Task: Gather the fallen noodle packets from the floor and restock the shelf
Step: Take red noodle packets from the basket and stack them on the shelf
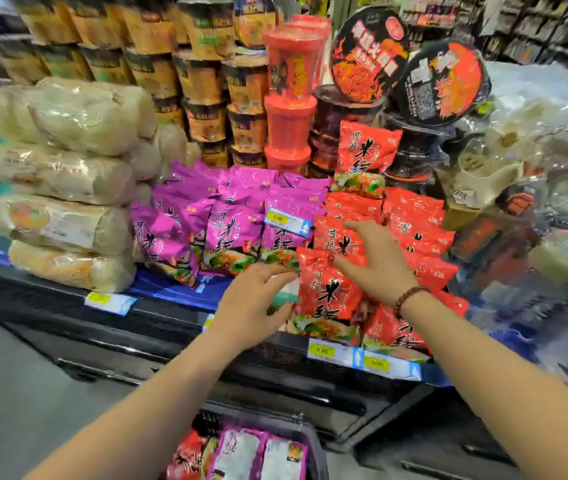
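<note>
Basket (313,448) of packets (237,455) down by my arms. Red packet (327,296) stands upright between my hands: left hand (254,303) pinches its left edge, right hand (376,261) spread flat over its top right corner.

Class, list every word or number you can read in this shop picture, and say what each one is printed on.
"米线": red noodle packet at the front of the shelf.
"米线": purple packets.
"9.90": yellow price tag on the shelf edge.
"7.00", unsure: tag lying on the purple packets.
Bowl lids, cups, other tags: too blurred.
</note>
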Motion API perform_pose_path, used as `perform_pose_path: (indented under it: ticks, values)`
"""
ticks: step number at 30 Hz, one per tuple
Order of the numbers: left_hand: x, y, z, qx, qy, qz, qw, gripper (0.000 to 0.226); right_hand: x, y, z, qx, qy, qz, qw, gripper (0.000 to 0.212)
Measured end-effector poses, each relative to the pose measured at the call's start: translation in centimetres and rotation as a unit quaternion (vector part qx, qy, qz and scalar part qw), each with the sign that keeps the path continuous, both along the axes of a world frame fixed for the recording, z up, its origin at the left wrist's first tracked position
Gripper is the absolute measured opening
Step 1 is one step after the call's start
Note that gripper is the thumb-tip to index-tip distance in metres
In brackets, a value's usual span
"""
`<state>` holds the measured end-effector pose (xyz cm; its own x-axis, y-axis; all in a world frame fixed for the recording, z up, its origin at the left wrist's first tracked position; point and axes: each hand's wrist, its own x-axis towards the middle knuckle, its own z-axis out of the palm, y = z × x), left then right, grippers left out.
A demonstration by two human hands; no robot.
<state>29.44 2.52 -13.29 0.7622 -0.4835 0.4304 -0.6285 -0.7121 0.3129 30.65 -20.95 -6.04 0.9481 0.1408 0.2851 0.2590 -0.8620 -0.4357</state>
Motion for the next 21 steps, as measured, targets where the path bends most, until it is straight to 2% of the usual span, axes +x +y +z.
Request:
perform_pose_path:
  ticks: [4,8,14,21]
  values:
    - [-3.1,6.1,-1.3,0.048,0.012,0.023,0.999,0.051,-5.5,4.4,-2.5,-0.066,-0.042,0.034,0.996,0.054]
    - [-7.0,12.2,-5.2,0.074,0.071,0.043,0.994,0.060,-9.9,8.6,-7.4,-0.098,-0.005,0.049,0.994,0.062]
    - [-13.2,18.7,-13.0,0.085,0.167,0.106,0.977,0.063,-14.3,13.3,-16.3,-0.097,0.099,0.091,0.986,0.069]
    - [-19.0,22.4,-23.0,0.099,0.263,0.217,0.935,0.071,-16.0,17.3,-29.2,-0.055,0.267,0.083,0.958,0.069]
